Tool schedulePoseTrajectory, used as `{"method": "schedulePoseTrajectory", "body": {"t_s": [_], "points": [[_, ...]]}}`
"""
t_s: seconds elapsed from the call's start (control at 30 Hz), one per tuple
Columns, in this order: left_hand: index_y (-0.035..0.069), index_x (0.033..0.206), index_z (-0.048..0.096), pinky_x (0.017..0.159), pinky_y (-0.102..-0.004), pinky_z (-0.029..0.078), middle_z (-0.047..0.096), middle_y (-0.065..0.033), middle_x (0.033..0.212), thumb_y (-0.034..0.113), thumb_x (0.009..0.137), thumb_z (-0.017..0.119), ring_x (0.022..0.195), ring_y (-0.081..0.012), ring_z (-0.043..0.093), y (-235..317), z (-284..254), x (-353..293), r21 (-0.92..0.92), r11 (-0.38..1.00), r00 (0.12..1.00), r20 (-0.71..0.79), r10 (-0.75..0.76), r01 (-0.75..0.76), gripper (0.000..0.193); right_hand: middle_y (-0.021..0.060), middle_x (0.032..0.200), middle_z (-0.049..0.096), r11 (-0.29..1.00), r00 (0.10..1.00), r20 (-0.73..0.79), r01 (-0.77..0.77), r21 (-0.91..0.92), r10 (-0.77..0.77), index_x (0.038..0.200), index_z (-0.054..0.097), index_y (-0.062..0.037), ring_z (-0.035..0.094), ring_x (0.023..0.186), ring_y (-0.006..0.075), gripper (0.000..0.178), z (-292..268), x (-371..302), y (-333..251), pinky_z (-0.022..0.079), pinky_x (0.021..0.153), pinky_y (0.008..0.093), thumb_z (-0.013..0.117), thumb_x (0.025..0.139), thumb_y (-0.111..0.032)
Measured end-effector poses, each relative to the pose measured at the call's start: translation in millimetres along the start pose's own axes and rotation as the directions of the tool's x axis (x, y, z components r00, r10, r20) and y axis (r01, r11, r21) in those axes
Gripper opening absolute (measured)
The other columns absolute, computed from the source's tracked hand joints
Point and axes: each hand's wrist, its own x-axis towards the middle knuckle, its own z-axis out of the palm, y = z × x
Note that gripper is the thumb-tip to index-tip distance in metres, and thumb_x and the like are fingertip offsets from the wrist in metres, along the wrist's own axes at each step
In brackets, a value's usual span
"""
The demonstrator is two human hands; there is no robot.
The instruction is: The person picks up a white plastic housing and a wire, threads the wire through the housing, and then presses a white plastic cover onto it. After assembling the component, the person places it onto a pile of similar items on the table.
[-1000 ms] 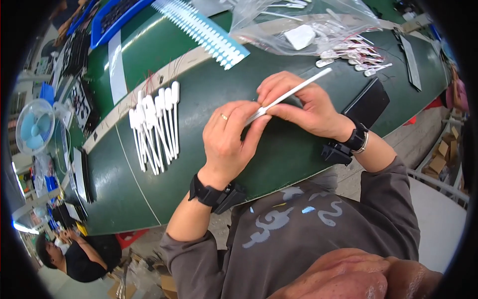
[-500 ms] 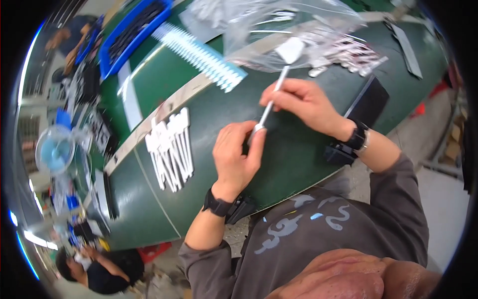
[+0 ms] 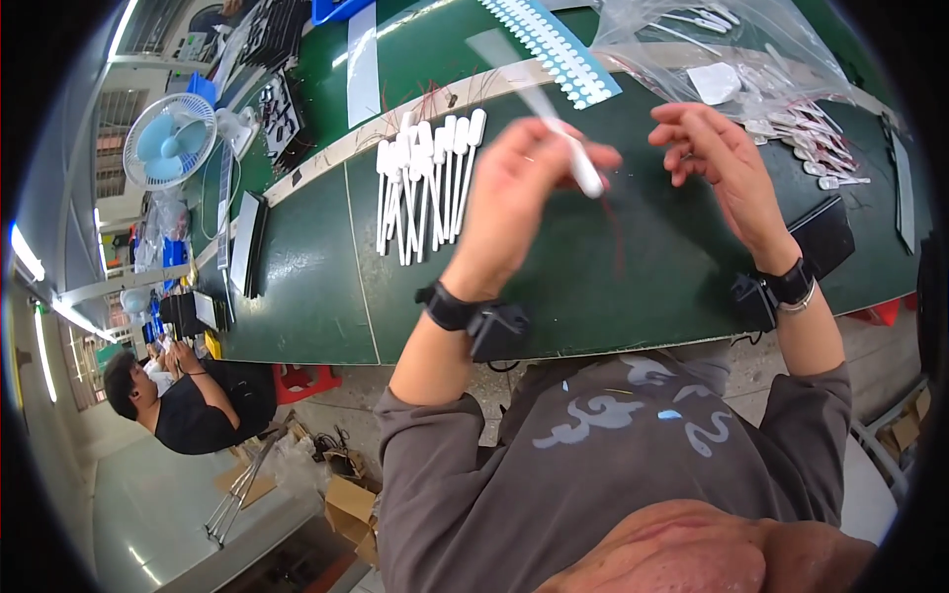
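Snag danger!

Head view: left hand (image 3: 509,183) grasps the blurred stick (image 3: 589,180) over the desk (image 3: 613,316), well in from its near edge; right hand (image 3: 717,163) is released, touching nothing. Red wire (image 3: 620,237) dangles below; a hasty swing could catch it on the pile (image 3: 423,140).

The slim, round-ended stick (image 3: 583,170) is plain white, its thin wire (image 3: 620,237) red. White paddle-shaped pieces (image 3: 425,161) stand out against a dark green, smooth-topped bench (image 3: 593,306). A light-blue flat sheet (image 3: 572,49) is patterned with rows of white shapes.
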Motion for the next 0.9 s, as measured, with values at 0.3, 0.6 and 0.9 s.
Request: {"method": "schedulePoseTrajectory", "body": {"t_s": [0.3,0.6,0.9], "points": [[0.004,0.113,0.06,0.095,-0.0338,0.054,0.064,-0.0101,0.11,0.021,0.097,0.063,0.102,-0.0218,0.064,8,-38,9,-0.32,0.909,0.934,-0.318,0.162,-0.267,0.023,0.0,0.093,0.065,0.974,0.951,0.268,-0.099,-0.204,0.153,0.118,0.063,-0.003,0.056,0.075,0.0043,0.028,1,-6,9,0.046,0.069,0.0197,0.053,0.102,-0.024],[0.002,0.113,0.06,0.096,-0.0296,0.054,0.063,-0.007,0.106,0.026,0.098,0.063,0.104,-0.0192,0.063,-14,1,7,-0.472,0.881,0.983,-0.159,-0.089,0.004,0.029,-0.0013,0.093,0.065,0.999,0.972,0.235,-0.013,-0.051,0.025,0.12,0.064,-0.0035,0.055,0.075,0.0029,0.028,14,-13,12,0.046,0.068,0.019,0.064,0.095,-0.014],[0.004,0.113,0.06,0.09,-0.0301,0.056,0.064,-0.0068,0.102,0.03,0.099,0.061,0.096,-0.0178,0.065,-34,50,3,-0.546,0.827,0.958,-0.142,-0.249,0.134,0.03,-0.0027,0.094,0.065,0.989,0.985,0.142,0.115,-0.094,-0.101,0.113,0.066,-0.004,0.056,0.078,0.0039,0.021,7,-13,9,0.046,0.071,0.0192,0.066,0.093,-0.011]]}}
